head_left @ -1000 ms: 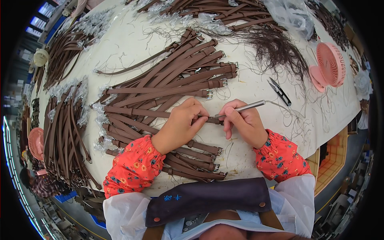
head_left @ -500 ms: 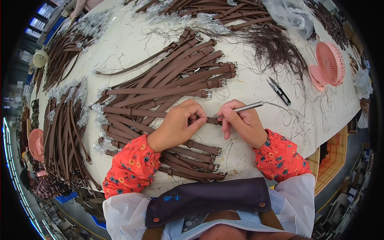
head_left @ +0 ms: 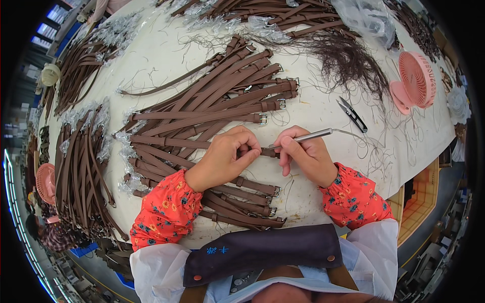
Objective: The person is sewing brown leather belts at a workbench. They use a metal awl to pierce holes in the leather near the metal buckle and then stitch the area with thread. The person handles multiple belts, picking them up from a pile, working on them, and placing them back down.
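On worktop, amid brown straps: left hand pinching strap end, right hand gripping thin metal tool against it. Risk of tip slipping, scarring leather or jabbing fingertips nearby.

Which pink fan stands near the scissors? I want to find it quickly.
The pink fan at the table's right edge, just right of the small scissors. The other pink fan sits off the far left, beyond the strap pile.
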The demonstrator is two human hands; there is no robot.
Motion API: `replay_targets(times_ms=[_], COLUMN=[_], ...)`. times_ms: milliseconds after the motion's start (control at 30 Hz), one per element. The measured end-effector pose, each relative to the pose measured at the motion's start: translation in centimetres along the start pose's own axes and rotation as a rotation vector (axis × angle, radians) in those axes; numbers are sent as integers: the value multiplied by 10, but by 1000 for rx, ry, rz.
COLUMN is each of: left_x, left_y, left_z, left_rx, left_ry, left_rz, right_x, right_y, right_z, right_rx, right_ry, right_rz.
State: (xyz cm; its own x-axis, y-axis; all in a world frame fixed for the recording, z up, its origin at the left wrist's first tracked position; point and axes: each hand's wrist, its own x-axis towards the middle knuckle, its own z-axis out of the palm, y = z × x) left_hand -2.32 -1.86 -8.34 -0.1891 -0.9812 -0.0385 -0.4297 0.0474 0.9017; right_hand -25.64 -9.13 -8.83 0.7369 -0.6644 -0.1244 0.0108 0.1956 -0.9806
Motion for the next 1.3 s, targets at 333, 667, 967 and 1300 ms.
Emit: replay_targets(times_ms=[333, 667, 967, 1300], left_x=[-9, 2, 2, 0], left_y=[10, 2, 3, 8], left_z=[-5, -18, -24, 6], left_rx=[424, 633, 686, 183], left_ry=[-12, 210, 160, 5], left_rz=[173, 285, 258, 210], right_x=[-1, -1, 1, 1], right_y=[0, -3, -1, -1], right_z=[1, 0, 1, 2], right_rx=[22, -9, -114, -31], right_ry=[55, 104, 188, 127], right_rz=[-70, -126, -296, -207])
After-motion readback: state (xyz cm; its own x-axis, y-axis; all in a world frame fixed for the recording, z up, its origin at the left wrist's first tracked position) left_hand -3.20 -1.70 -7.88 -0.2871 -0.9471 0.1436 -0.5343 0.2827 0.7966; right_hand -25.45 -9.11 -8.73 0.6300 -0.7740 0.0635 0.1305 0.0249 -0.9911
